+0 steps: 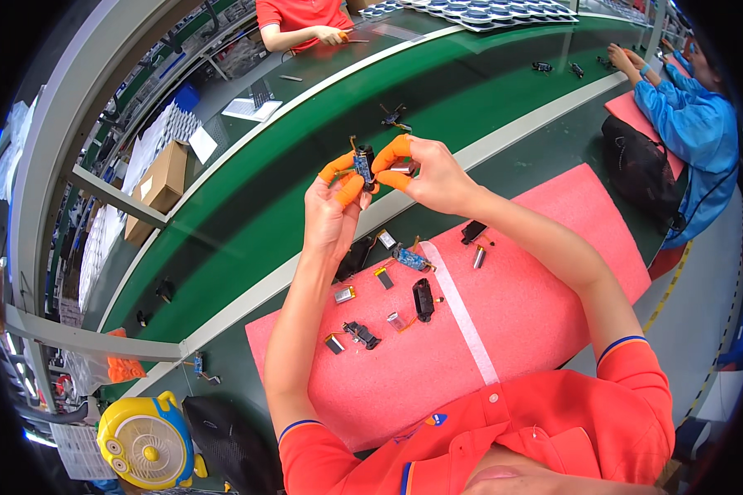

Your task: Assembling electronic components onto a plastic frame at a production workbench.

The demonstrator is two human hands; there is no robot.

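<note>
Orange finger cots cover the fingertips of both my hands. My left hand [333, 206] pinches a small electronic assembly [362, 163] with a blue circuit board and a black housing, raised above the near edge of the belt. Close beside it, my right hand [434, 175] grips a small silver battery [402, 167], partly hidden by the fingers. Below, on a pink foam mat [545, 247], lie a blue circuit board assembly [411, 258], a black housing [423, 299], another black assembly [361, 334] and several small silver batteries [344, 294].
A green conveyor belt [248, 247] runs beyond the mat, carrying scattered black assemblies [395, 116]. A yellow fan [149, 443] stands at lower left by a black bag [227, 437]. Co-workers in red [301, 16] and blue [685, 132] sit across and to the right.
</note>
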